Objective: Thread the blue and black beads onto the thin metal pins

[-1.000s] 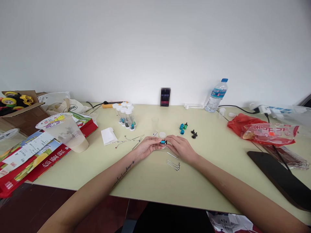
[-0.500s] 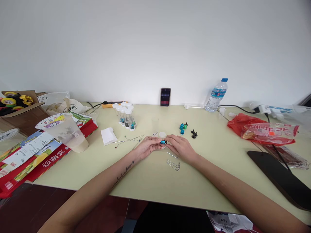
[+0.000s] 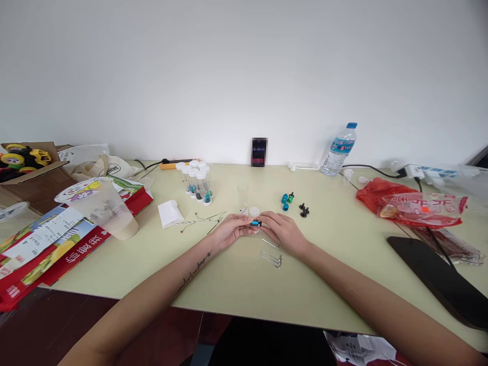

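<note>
Between my two hands is a small blue and black cylindrical piece (image 3: 256, 223); its exact kind is too small to make out. My left hand (image 3: 233, 230) pinches its left end. On its right end are the closed fingers of my right hand (image 3: 284, 231). A round white cap (image 3: 254, 211) lies just beyond my fingertips, and behind it stands a clear open tube (image 3: 243, 193). Several thin metal pins (image 3: 271, 258) lie on the table below my right hand. Blue and green small pieces (image 3: 285, 199) and black screw-like pieces (image 3: 304, 210) sit beyond it.
Several capped clear tubes (image 3: 198, 183) stand at the back left. Loose thin tools (image 3: 208, 218) lie beside a white paper packet (image 3: 170, 213). A drink cup (image 3: 114, 211) stands left, a water bottle (image 3: 339, 150) leans on the wall, and a black phone (image 3: 438, 279) lies right.
</note>
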The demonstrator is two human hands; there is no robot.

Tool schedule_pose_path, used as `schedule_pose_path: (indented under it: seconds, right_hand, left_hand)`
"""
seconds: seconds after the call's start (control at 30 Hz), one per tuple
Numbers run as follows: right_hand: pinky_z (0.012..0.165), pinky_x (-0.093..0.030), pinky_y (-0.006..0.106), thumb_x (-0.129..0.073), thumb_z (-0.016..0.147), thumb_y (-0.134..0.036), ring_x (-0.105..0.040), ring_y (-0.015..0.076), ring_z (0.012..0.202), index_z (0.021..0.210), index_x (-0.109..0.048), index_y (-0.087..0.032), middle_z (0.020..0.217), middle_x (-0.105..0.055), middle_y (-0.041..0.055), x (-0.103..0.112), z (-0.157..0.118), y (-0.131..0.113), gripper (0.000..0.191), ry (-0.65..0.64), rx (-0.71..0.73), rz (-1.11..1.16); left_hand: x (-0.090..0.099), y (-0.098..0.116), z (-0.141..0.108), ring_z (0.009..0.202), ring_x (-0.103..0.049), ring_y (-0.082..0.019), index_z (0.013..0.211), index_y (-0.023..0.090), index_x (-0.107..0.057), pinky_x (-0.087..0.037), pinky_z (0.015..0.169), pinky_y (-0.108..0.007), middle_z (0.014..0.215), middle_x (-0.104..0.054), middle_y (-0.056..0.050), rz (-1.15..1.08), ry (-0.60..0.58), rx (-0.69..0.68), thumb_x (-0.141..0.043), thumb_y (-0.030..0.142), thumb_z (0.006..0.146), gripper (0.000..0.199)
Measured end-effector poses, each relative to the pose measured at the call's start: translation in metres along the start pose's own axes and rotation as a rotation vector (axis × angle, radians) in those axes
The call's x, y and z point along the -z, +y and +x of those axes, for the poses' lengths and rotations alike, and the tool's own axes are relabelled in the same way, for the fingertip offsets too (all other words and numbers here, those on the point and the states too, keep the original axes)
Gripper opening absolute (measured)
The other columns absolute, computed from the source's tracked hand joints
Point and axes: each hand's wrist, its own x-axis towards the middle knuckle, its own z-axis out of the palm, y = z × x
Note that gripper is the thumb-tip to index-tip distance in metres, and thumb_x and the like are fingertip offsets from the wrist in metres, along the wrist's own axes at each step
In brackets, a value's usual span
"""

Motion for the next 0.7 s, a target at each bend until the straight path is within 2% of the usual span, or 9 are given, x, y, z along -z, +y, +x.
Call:
schedule_pose_path:
  seconds: [0.7]
  right_hand:
    - [0.068, -0.047, 0.029, -0.039, 0.095, -0.027, -0.061, 0.0165, 0.081, 0.113, -0.050, -0.019, 0.105, -0.062, 0.0091, -0.0005, -0.0012, 0.0017, 0.023, -0.008, -0.015, -0.006]
  left_hand:
    - [-0.0005, 0.0002, 0.0001, 0.069, -0.064, -0.013, 0.083, 0.007, -0.068, -0.048, 0.073, -0.024, 0.075, -0.069, -0.009, -0.009, -0.009, 0.002, -0.069, 0.023, 0.071, 0.020]
